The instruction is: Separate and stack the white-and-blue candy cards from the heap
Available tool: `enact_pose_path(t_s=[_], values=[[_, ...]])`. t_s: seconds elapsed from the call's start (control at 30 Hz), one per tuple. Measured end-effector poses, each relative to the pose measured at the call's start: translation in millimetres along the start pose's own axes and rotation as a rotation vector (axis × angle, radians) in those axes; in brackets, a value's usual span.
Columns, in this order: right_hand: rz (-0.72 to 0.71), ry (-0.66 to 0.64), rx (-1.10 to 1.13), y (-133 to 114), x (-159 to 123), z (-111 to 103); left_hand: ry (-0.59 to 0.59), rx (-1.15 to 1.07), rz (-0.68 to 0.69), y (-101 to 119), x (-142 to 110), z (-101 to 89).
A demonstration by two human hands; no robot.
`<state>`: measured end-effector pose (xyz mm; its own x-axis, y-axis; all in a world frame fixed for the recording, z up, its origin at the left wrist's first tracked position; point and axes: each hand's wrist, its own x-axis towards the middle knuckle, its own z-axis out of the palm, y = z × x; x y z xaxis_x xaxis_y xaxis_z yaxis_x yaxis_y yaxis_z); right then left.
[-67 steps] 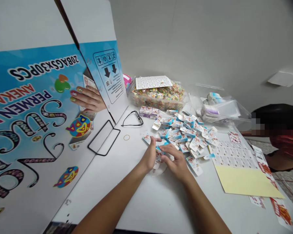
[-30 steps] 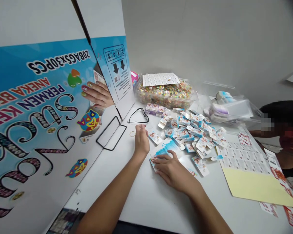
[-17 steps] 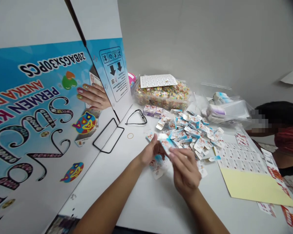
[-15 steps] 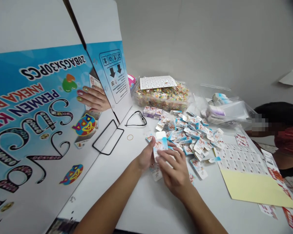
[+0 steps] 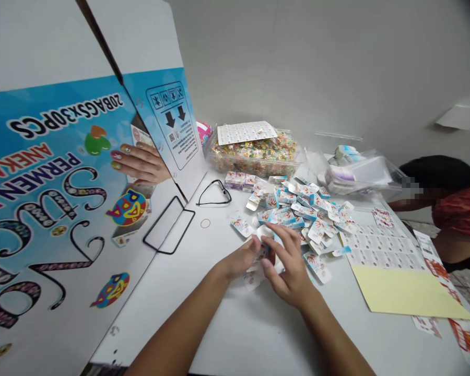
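Note:
A small white-and-blue cardboard box (image 5: 265, 233) with a printed picture is between my hands, partly hidden by the fingers. My left hand (image 5: 239, 259) is closed on its left side, thumb near the top. From the right, my right hand (image 5: 289, 263) grips it too, fingers bent over the upper end and thumb lower down. More boxes of this kind lie in a loose pile (image 5: 297, 209) just beyond. One single box (image 5: 242, 226) rests left of the pile, and another (image 5: 317, 267) is to the right of my right hand.
A large printed carton (image 5: 78, 209) stands along the left. Behind the pile sit a clear tub of small colourful pieces (image 5: 254, 156) and a clear plastic container (image 5: 364, 175). Sticker sheets (image 5: 384, 250) and yellow paper (image 5: 411, 292) lie right. A person (image 5: 454, 203) is at far right.
The box has tipped and is now more covered by my fingers. My right hand's fingers have moved up to its upper end. The whole view has shifted slightly.

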<state>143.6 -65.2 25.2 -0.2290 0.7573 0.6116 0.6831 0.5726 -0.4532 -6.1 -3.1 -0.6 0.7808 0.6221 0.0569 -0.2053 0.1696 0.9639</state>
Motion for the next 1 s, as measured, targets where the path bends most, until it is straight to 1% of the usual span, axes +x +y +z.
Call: enact_pose_path(t_s=[0.07, 0.13, 0.17, 0.27, 0.3, 0.33, 0.37, 0.4, 0.5, 0.53, 0.57, 0.7, 0.77, 0.9, 1.0], values=[[0.040, 0.050, 0.075, -2.6, 1.7, -7.8, -0.094, 0.087, 0.021, 4.8, 2.1, 1.1], [0.080, 0.022, 0.128, -4.6, 3.9, -16.4, -0.158, 0.140, 0.003, 6.5, 3.4, 1.2], [0.091, -0.026, 0.146, -5.0, 5.3, -20.4, -0.147, 0.143, -0.013, 6.0, 3.4, 0.7], [0.098, -0.219, 0.172, -3.8, 8.9, -28.3, -0.015, 0.052, -0.050, -0.1, 1.5, -2.3], [0.094, -0.265, 0.174, -2.9, 9.6, -29.0, 0.029, 0.017, -0.068, -2.6, 0.8, -3.6], [0.093, -0.283, 0.179, -1.9, 9.9, -28.7, 0.081, -0.004, -0.088, -4.9, 0.4, -4.7], [0.098, -0.267, 0.188, -0.8, 9.8, -27.3, 0.132, -0.009, -0.103, -6.6, 0.4, -5.6], [0.110, -0.221, 0.201, 0.5, 9.4, -25.0, 0.182, -0.004, -0.106, -7.7, 0.9, -6.2], [0.178, -0.023, 0.236, 5.3, 7.1, -14.6, 0.315, 0.002, -0.065, -6.3, 4.3, -5.4], [0.183, 0.034, 0.241, 6.9, 6.2, -10.9, 0.322, -0.028, -0.061, -4.6, 5.4, -4.4], [0.175, 0.079, 0.247, 8.2, 5.4, -7.6, 0.304, -0.076, -0.065, -2.5, 6.0, -3.2], [0.106, 0.238, 0.283, 7.2, 2.2, -0.3, 0.157, -0.290, -0.079, 4.4, 3.8, 2.9], [0.060, 0.233, 0.254, 3.9, 0.6, 0.8, 0.144, -0.329, -0.064, 5.4, 1.4, 5.4], [-0.059, 0.103, 0.137, 0.7, -3.6, 5.2, 0.259, -0.343, -0.021, 4.4, -0.5, 6.4], [-0.100, 0.124, 0.073, 2.0, -6.6, 10.0, 0.258, -0.328, -0.017, 1.7, -0.5, 3.9]])
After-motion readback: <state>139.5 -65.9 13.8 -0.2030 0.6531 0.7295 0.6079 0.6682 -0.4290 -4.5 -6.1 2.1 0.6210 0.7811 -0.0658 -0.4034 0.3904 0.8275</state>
